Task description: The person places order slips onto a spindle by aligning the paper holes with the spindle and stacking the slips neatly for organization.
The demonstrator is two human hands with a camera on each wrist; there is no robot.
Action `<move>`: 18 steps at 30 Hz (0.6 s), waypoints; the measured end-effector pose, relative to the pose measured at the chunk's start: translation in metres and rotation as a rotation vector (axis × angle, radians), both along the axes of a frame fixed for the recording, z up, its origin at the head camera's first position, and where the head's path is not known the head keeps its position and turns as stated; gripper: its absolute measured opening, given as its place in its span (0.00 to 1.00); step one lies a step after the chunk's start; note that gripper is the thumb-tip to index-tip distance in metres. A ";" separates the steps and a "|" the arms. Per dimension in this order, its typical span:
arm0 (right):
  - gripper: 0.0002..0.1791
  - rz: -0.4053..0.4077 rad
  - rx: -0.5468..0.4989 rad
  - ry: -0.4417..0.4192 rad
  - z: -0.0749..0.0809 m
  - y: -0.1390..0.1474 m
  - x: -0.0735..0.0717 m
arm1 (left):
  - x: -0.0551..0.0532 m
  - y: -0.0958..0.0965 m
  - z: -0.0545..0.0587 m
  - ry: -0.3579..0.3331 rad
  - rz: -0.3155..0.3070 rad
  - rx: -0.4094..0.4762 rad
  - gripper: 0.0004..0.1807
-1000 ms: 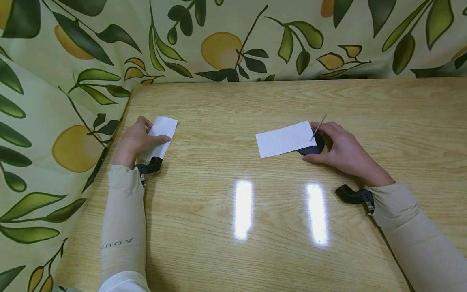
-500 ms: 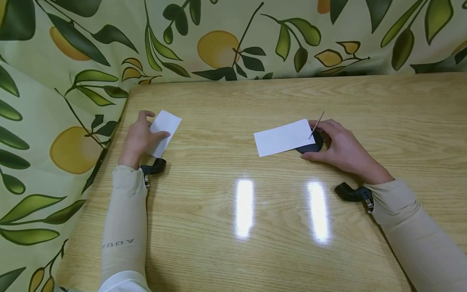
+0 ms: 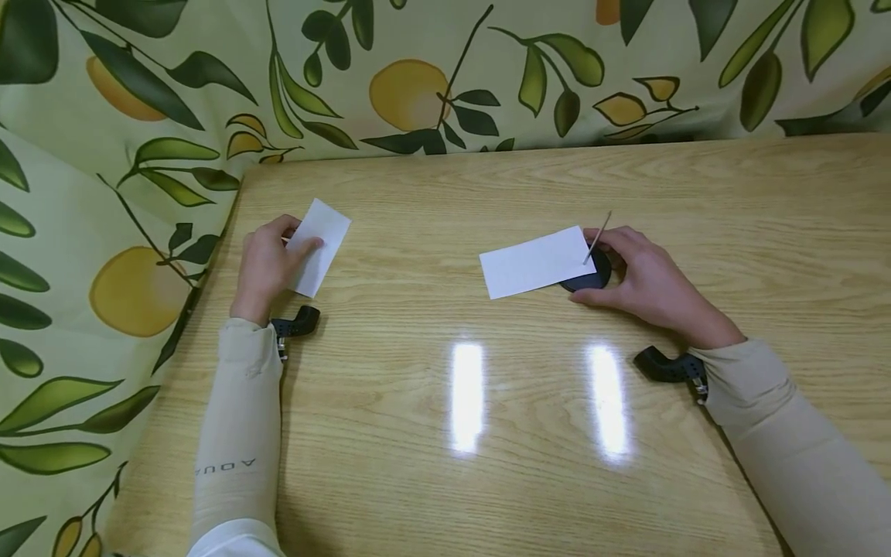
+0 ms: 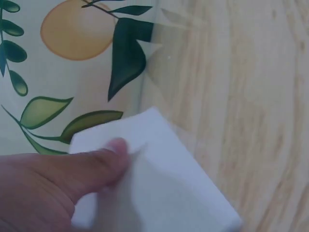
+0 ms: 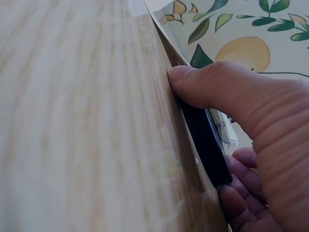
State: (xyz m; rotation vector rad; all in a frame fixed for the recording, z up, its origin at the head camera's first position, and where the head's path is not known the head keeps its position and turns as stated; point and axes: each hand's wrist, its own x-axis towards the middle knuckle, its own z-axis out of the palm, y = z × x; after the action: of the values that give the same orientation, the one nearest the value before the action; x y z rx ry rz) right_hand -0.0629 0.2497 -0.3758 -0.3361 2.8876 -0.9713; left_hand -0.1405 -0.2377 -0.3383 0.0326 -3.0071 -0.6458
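A white paper slip (image 3: pixel 326 255) is pinched in my left hand (image 3: pixel 267 263), the thumb lying on its upper face. In the left wrist view the slip (image 4: pixel 164 188) tilts over the table's left edge, with the other fingers hidden beneath it. Over to the right, my right hand (image 3: pixel 647 282) holds the round black base (image 3: pixel 600 271) of a bill spike between thumb and fingers. Its thin spike (image 3: pixel 602 232) rises, slanted, through the right end of another white slip (image 3: pixel 532 264), which covers part of the base. The right wrist view has the base (image 5: pixel 205 137) edge-on, close to the tabletop.
A light wood table (image 3: pixel 390 371) spreads under both hands, with two bright light reflections at its middle. A leaf-and-fruit patterned cloth (image 3: pixel 418 85) hangs along its back and left edges. Black wrist mounts (image 3: pixel 671 367) stick out beside both cuffs.
My left hand has moved slightly right and away from me, and the slip in it has come up, more of it showing. The right hand keeps its hold on the bill spike's base.
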 end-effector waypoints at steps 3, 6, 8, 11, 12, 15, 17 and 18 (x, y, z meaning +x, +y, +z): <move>0.49 -0.004 -0.007 -0.008 0.000 0.000 0.001 | -0.001 0.002 -0.003 0.049 -0.018 0.004 0.20; 0.49 -0.009 -0.012 -0.017 0.001 0.000 0.002 | -0.002 0.004 -0.006 0.082 -0.035 0.012 0.20; 0.49 -0.010 -0.014 -0.021 0.001 0.000 0.002 | -0.002 0.005 -0.007 0.098 -0.042 0.015 0.20; 0.48 -0.009 -0.016 -0.019 0.001 0.001 0.002 | -0.002 0.008 -0.007 0.098 -0.042 0.019 0.20; 0.48 -0.007 -0.015 -0.015 0.001 0.001 0.002 | -0.002 0.009 -0.007 0.091 -0.037 0.022 0.21; 0.48 -0.001 -0.013 -0.007 0.001 0.001 0.001 | -0.001 0.012 -0.006 0.071 -0.016 0.032 0.22; 0.48 0.005 -0.011 -0.002 0.001 0.001 0.001 | 0.000 0.015 -0.005 0.064 0.004 0.042 0.23; 0.48 0.007 -0.010 -0.002 0.001 0.000 0.001 | 0.000 0.016 -0.005 0.068 0.013 0.047 0.24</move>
State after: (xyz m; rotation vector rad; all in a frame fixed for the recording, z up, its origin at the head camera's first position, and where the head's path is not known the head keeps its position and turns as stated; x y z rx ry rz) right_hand -0.0623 0.2500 -0.3747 -0.3458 2.8789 -0.9846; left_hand -0.1404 -0.2213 -0.3432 0.0323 -2.9239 -0.7017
